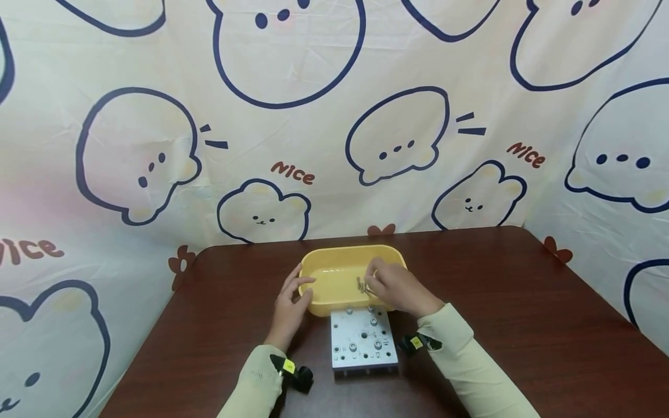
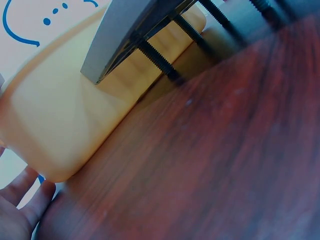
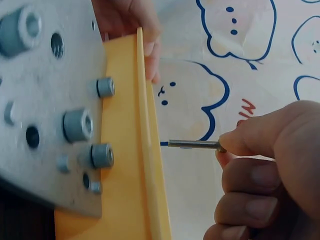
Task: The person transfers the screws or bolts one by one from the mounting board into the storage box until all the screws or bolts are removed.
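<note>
My right hand (image 1: 398,287) is over the right part of a yellow tray (image 1: 329,281). In the right wrist view, its thumb and a finger pinch one end of a thin metal screw (image 3: 192,144), its shaft pointing left. Several small screws (image 1: 360,285) lie on the tray floor beside that hand. At the tray's left end rests my left hand (image 1: 288,310), touching the rim with fingers loosely extended. Just in front of the tray stands a grey metal plate (image 1: 347,328) with holes and socket-head bolts (image 3: 78,125).
Threaded bolt ends (image 2: 157,57) stick out beneath the plate, holding it above the dark brown wooden table (image 1: 470,278). A pale cloth (image 1: 324,133) with bear drawings hangs behind the table. Each wrist wears a black camera strap.
</note>
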{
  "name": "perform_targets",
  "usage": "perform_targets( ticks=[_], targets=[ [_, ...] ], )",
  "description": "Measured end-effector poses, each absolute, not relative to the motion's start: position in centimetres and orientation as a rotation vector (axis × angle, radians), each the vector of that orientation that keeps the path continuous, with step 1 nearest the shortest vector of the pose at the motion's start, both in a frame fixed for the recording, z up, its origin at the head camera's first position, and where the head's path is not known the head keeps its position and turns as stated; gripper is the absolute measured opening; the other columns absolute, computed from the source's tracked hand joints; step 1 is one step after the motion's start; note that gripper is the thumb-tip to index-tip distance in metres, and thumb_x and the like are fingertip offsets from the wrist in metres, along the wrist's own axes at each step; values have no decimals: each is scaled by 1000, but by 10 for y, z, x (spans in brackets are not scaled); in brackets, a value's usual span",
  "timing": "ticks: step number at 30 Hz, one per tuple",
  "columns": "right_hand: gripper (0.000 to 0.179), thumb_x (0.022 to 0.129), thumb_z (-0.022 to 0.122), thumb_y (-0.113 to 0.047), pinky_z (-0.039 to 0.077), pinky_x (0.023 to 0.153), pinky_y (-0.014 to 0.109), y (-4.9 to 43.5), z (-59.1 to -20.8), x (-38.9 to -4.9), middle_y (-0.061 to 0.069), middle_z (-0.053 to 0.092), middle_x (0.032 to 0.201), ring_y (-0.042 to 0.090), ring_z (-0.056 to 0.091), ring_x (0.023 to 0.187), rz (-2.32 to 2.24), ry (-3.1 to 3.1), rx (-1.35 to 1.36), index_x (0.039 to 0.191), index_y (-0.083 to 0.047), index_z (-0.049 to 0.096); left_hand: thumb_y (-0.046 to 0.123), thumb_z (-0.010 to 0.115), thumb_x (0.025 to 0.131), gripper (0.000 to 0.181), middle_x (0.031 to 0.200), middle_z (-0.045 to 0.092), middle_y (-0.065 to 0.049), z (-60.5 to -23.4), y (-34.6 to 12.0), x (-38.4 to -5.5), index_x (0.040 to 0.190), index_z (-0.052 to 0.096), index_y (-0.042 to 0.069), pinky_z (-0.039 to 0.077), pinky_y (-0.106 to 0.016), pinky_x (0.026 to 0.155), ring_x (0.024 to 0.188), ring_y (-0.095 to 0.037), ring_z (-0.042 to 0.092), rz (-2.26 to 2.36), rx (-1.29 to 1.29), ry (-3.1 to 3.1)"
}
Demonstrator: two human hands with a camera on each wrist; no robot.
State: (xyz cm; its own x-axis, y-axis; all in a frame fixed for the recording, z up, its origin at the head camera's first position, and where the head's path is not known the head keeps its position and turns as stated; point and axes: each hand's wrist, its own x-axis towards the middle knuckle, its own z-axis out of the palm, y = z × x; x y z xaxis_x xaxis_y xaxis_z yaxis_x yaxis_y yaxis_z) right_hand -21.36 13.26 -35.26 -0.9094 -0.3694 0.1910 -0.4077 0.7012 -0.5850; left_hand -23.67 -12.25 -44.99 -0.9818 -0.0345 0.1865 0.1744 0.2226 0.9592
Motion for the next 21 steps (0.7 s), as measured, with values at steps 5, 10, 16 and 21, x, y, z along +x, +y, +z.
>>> perform_targets(
  ticks=[5,10,16,21],
  targets=[
    [5,91,54,-11,49,55,26,137,-357,-219,-1,57,77,13,55,66,1013,-2873,575,95,-12,53,18,60,92,23,150,32,17,-450,-123,-238,113,68,16,39,-42,105,143,-17,25,-1851,-157,-2307],
    [3,90,54,-9,48,54,26,139,-362,-225,0,59,81,14,55,65,1007,-2888,523,92,-10,53,20,60,91,23,150,33,19,-450,-122,-238,113,68,17,39,-41,105,142,-16,25,-1847,-146,-2309],
    [2,89,52,-9,47,53,27,146,-368,-230,2,59,81,16,54,61,1011,-2910,438,90,-10,54,21,60,91,22,150,33,19,-450,-119,-236,111,68,21,40,-41,105,142,-17,26,-1842,-127,-2330],
    [3,90,50,-10,47,53,28,151,-374,-234,2,59,79,16,54,58,995,-2947,403,90,-9,54,23,60,91,21,149,33,22,-451,-116,-236,110,68,24,37,-39,107,142,-15,26,-1855,-112,-2348]
  ],
)
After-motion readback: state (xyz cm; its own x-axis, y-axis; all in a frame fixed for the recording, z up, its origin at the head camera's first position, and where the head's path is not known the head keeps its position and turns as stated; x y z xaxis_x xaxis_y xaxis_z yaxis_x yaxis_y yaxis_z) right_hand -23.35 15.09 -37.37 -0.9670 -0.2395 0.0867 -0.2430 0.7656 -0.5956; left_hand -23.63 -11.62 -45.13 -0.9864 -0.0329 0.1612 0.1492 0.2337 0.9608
